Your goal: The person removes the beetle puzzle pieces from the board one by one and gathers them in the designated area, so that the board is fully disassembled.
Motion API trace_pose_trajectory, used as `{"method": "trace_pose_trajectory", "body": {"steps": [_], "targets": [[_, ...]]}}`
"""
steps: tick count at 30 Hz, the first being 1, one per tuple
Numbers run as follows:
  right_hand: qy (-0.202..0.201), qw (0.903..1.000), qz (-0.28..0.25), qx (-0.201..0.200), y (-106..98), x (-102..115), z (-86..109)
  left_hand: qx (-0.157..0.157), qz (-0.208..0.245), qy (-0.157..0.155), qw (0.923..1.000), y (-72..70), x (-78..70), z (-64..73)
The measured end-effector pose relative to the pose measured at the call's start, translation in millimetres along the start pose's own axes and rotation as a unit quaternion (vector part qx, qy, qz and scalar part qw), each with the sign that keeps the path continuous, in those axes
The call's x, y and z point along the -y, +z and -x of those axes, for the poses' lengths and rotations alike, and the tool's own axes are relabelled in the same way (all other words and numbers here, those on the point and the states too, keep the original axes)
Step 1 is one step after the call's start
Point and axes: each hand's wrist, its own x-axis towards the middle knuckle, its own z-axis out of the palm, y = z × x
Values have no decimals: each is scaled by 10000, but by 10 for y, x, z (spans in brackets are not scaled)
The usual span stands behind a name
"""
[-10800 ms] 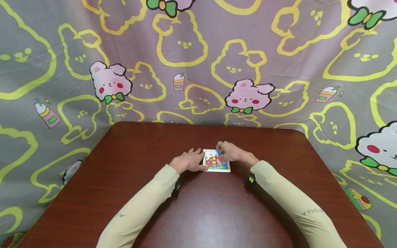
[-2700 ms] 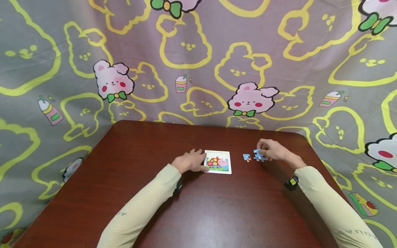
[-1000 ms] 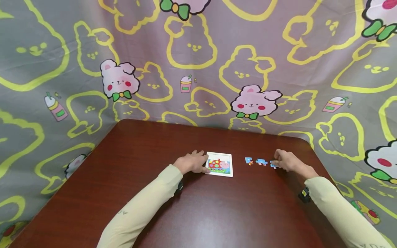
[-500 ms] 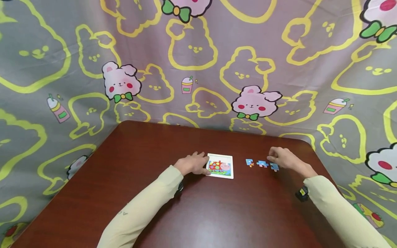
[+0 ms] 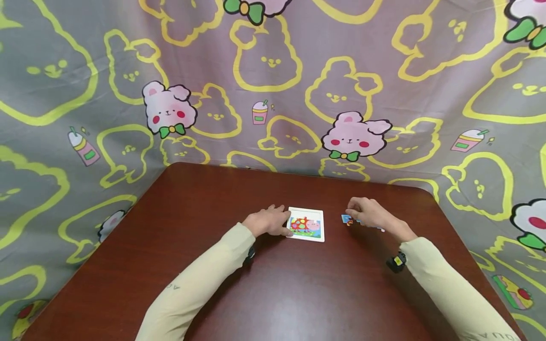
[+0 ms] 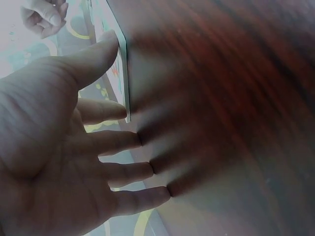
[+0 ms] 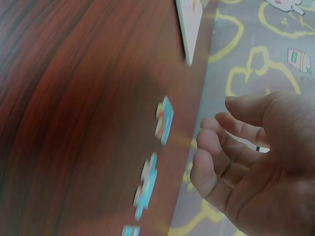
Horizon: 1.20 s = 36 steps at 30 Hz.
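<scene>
A white jigsaw tray (image 5: 304, 214) lies flat on the table, with a pig-and-red-spotted-shape picture in its lower part and bare white board above. My left hand (image 5: 268, 220) rests at its left edge, fingers spread, fingertips on the table; in the left wrist view the thumb lies against the tray edge (image 6: 123, 83). To the right of the tray sits a blue jigsaw piece (image 5: 345, 218). My right hand (image 5: 370, 212) hovers by it, fingers loosely bent and holding nothing. The right wrist view shows two more pieces, a middle piece (image 7: 146, 187) and a partly cropped end piece (image 7: 130, 230).
The dark red-brown wooden table (image 5: 273, 284) stands against a grey cloth backdrop (image 5: 204, 61) printed with yellow outlines and rabbit heads. The pieces lie in a row, apart from one another. Pale sleeves cover both forearms.
Three pieces have come out of the tray's upper part and lie in a row to its right. The right hand has let go of the last one and moved left. The left hand stays at the tray.
</scene>
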Motion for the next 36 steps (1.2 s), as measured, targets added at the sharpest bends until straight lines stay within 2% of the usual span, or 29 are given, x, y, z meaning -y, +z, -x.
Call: {"method": "trace_pose_trajectory", "body": {"steps": [3, 9, 17, 21, 28, 36], "targets": [[47, 9998, -189, 48, 42, 102, -46, 20, 24, -9, 10000, -3, -8, -11], [-76, 9992, -390, 68, 129, 264, -140, -24, 9, -44, 10000, 5, 0, -27], [-221, 9972, -655, 284, 269, 489, -226, -59, -31, 1, 10000, 9, 1, -41], [-371, 9965, -664, 345, 344, 600, -273, -4, -63, -41, 10000, 2, -8, -35], [-377, 9963, -548, 552, 474, 739, -368, 23, -112, -99, 9999, 5, 2, -29], [-543, 9969, -273, 496, 567, 864, -410, 65, -86, -79, 9999, -5, -10, -26]]}}
